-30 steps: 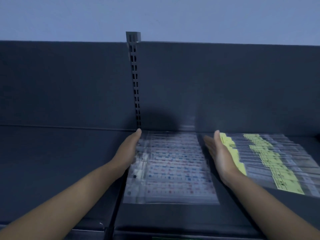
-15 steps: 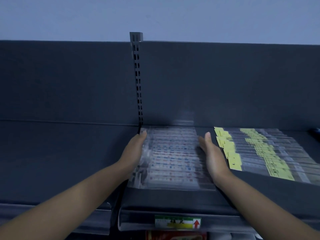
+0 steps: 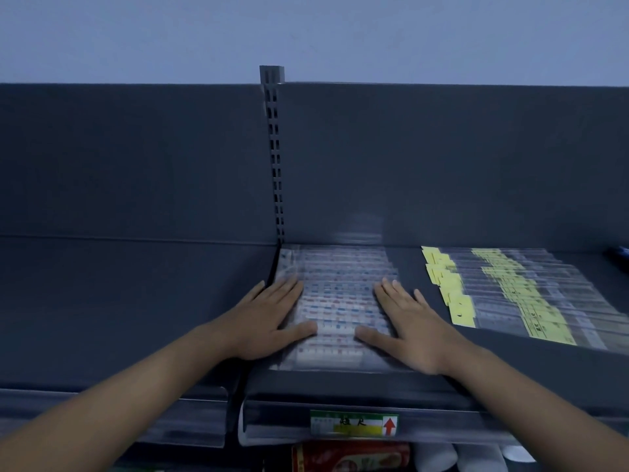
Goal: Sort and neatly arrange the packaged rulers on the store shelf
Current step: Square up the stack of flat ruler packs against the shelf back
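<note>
Hands point(image 3: 269, 321) point(image 3: 413, 330) flat atop packaged rulers point(image 3: 340, 294)

In front of me is a dark grey metal shelf point(image 3: 136, 301). A slotted upright post point(image 3: 275, 158) divides its tall back panel point(image 3: 442, 158). Above is a plain pale blue-grey wall point(image 3: 306, 28). The light is dim.

On the shelf point(image 3: 408, 284), a stack of packaged rulers point(image 3: 340, 291) lies at the back, just right of the slotted post point(image 3: 275, 158). A second row of rulers point(image 3: 531, 294) lies to its right, apart from it. The left grip point(image 3: 262, 321) rests flat on the stack's left edge and the right grip point(image 3: 415, 328) on its right edge. A price tag point(image 3: 354, 423) sits on the front rail below.
</note>
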Demonstrator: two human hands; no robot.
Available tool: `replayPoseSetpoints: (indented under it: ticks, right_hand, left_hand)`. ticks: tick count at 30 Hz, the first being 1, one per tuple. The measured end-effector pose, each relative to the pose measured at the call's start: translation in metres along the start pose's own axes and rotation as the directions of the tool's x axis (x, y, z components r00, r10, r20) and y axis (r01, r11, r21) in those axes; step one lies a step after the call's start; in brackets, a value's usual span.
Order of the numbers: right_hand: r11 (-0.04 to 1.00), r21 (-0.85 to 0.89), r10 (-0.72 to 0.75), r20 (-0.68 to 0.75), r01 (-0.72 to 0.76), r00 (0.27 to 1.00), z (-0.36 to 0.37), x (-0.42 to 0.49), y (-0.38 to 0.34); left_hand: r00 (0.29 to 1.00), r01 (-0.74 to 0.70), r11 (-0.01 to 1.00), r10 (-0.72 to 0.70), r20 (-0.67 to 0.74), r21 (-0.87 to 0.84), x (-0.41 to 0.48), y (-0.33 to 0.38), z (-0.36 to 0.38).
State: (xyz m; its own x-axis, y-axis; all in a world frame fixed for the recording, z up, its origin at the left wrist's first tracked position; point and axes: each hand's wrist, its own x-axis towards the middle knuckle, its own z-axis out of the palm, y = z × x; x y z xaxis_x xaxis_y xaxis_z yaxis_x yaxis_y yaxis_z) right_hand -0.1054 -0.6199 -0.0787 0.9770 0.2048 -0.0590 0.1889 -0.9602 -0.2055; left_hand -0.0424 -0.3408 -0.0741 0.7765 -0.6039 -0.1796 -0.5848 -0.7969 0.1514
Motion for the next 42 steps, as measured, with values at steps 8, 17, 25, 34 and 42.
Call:
replayPoseSetpoints:
  ticks: [8, 17, 25, 34, 42]
  right_hand:
    - [0.997, -0.072, -0.034, 0.016, 0.036, 0.999, -0.005, -0.006, -0.012]
    - [1.000, 0.012, 0.001, -0.064, 0.000, 0.998, -0.019, 0.012, -0.014]
    - [0.980, 0.054, 0.185, 0.081, -0.190, 0.979, -0.032, 0.074, 0.010]
    - [0.977, 0.045, 0.202, 0.118, -0.209, 0.972, -0.028, 0.070, 0.021]
    - [0.985, 0.037, 0.164, 0.070, -0.167, 0.984, -0.016, 0.059, 0.020]
  left_hand:
    - [0.997, -0.055, 0.997, 0.052, 0.065, 0.047, -0.006, -0.001, -0.015]
    - [0.995, -0.026, 0.999, 0.024, -0.092, -0.023, 0.017, 0.000, -0.029]
    - [0.983, 0.176, 0.984, -0.176, -0.056, -0.005, 0.083, -0.009, -0.039]
    - [0.994, 0.108, 0.994, -0.107, -0.034, 0.030, 0.090, -0.008, -0.031]
    - [0.995, 0.087, 0.996, -0.088, 0.043, 0.028, 0.079, -0.016, -0.028]
